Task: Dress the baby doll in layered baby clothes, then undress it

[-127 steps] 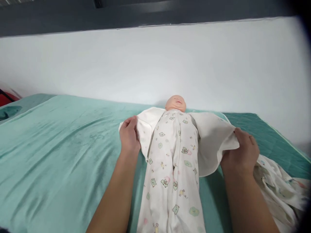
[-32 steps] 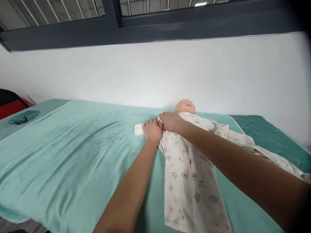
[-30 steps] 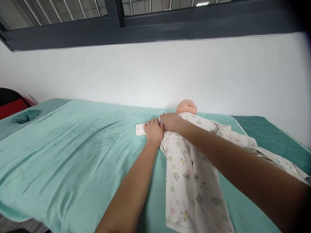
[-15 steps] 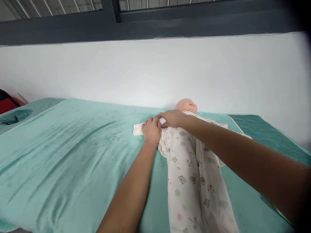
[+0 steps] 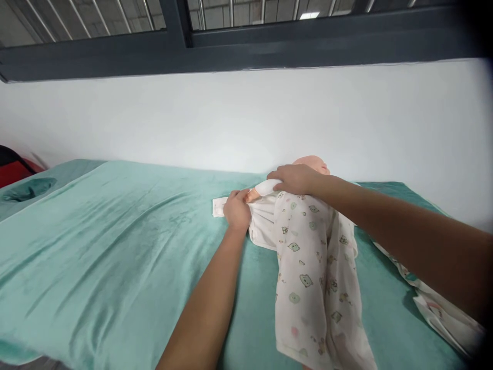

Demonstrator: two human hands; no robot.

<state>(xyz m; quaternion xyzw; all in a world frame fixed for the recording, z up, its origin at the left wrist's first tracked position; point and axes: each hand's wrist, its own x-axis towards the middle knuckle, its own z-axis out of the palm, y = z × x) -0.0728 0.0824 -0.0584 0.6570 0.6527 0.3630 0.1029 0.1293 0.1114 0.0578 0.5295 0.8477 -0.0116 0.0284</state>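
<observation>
Bed (image 5: pixel 96 231): teal cover, wrinkled; it carries everything named here.
Sleeve (image 5: pixel 217 207): white; its flat end lies on the bed at 9 o'clock of the doll.
Left hand (image 5: pixel 236 209): fingers closed on the sleeve, pressing it down just beside the doll arm.
Doll arm (image 5: pixel 252 195): the pink tip shows between the two hands; how far it sits inside the sleeve cannot be told.
Right hand (image 5: pixel 295 179): fingers curled tight over the doll's shoulder, with rolled white cloth under them.
Doll (image 5: pixel 313 162): head at 12 o'clock, just behind the right hand; trunk tipped up off the bed.
Suit (image 5: pixel 311 262): printed; hangs loose from the trunk toward 6 o'clock.
Cloth (image 5: pixel 439 313): crumpled at 4 o'clock, well apart from both hands.
Technique (judgement): the left hand should probably hold the sleeve mouth wide and gathered short. The right hand should steer from the shoulder, so the arm slides without snagging.
</observation>
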